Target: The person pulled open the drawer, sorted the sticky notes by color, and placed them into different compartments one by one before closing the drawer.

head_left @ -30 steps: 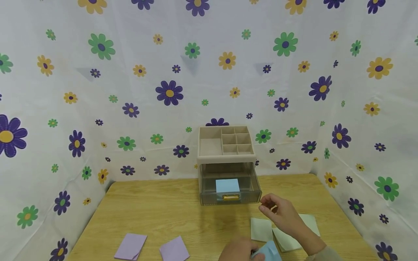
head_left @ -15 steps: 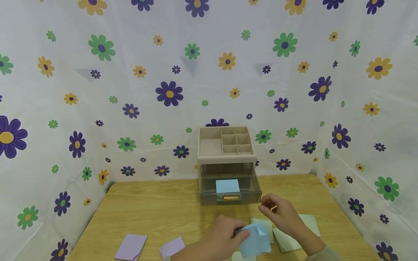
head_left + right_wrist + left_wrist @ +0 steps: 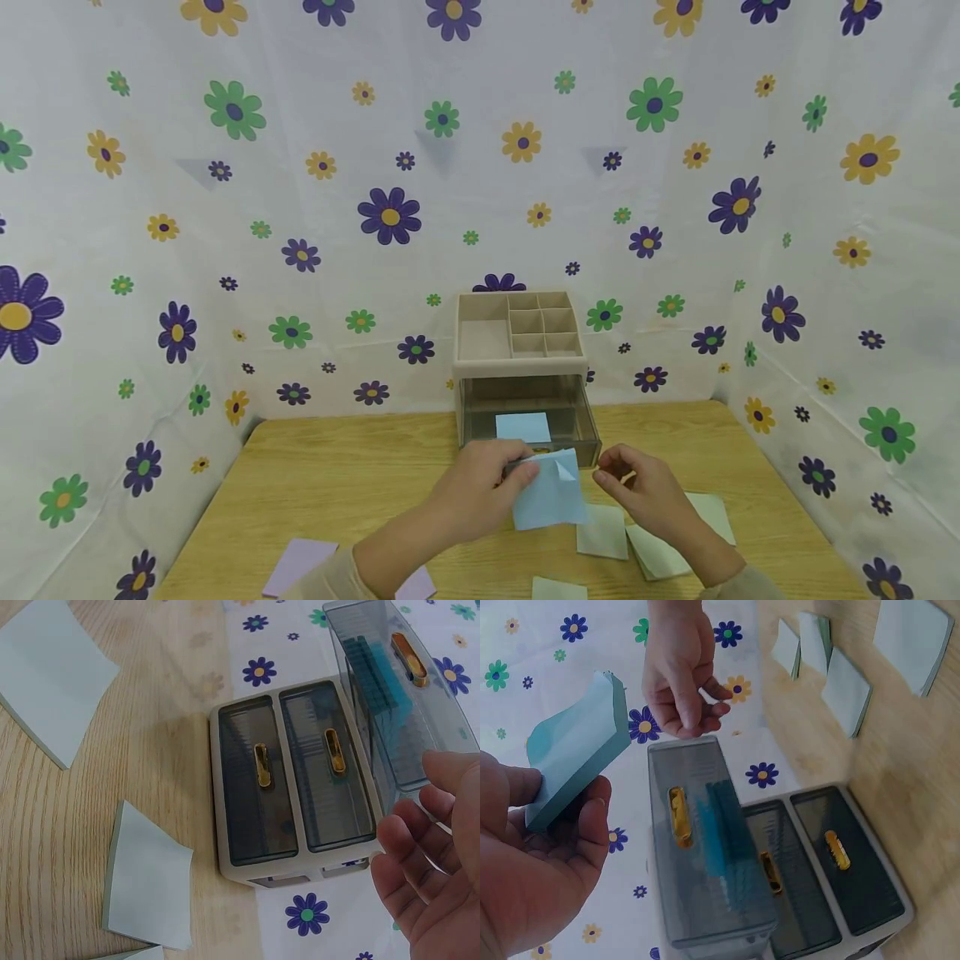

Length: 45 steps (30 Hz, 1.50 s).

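Note:
My left hand (image 3: 476, 487) grips a blue sticky note pad (image 3: 551, 504) by one edge, thumb on the near face; one corner of the top sheet curls up. The pad overlaps the front of the open top drawer (image 3: 581, 454) in the head view. Inside that see-through drawer lies another blue sticky note pad (image 3: 522, 427). Close to the drawer's right front corner is my right hand (image 3: 648, 492), fingers loosely bent and holding nothing. The left wrist view shows the thickness of the gripped pad (image 3: 577, 750) and my right fingertips near the drawer's edge.
The drawer belongs to a cream desktop organizer (image 3: 521, 367) with compartments on top and two closed drawers below. Several pale green pads, one of them (image 3: 602, 533), lie at the right and front of the wooden table (image 3: 352, 467). Purple pads (image 3: 296, 562) lie at the front left.
My left hand has come up from the bottom edge with the blue pad and moved forward to the drawer's front. My right hand stays at the drawer's corner.

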{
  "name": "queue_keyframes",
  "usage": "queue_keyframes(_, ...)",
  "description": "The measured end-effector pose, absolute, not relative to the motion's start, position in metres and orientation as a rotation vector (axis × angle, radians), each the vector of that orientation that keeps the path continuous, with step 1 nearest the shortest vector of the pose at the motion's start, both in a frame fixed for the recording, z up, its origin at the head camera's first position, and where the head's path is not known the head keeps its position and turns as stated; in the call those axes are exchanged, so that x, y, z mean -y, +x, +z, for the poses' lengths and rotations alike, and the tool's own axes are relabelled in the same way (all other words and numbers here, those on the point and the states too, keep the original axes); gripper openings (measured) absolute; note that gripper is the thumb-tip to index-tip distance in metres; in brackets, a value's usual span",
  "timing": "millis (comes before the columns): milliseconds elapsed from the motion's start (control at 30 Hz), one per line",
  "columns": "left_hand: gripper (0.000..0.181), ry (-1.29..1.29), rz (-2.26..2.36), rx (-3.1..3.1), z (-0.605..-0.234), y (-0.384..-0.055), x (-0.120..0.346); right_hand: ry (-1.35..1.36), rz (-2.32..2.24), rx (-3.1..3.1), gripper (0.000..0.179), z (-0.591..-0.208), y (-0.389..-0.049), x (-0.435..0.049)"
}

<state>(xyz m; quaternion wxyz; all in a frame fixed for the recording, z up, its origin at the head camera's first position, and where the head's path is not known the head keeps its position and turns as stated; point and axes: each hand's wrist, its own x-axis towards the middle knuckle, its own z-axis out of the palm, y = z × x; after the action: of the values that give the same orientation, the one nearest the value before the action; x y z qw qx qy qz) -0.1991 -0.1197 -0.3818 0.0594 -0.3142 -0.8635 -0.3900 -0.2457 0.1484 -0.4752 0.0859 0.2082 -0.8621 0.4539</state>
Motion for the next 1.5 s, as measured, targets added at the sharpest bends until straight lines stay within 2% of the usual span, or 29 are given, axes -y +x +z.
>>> queue_keyframes(367,0.020,-0.865,-1.257,2.629,-0.351,-0.218,0.129,0.624,1.344,2.585,0.012,-0.475,-0.246,-0.148)
queue_keyframes(667,0.022,-0.789,-1.225,2.647,-0.336,-0.249,0.133,0.595,1.390,2.599,0.014,-0.472,-0.243,-0.146)
queue_keyframes(933,0.029,-0.643,-1.170,2.767,-0.339,-0.278,0.129,0.609,1.428,2.585,0.014,-0.472,-0.242,-0.146)
queue_keyframes(1500,0.026,-0.608,-0.935,2.965,-0.362,-0.315,0.118,0.610,1.416,2.586,0.018,-0.476,-0.244,-0.145)
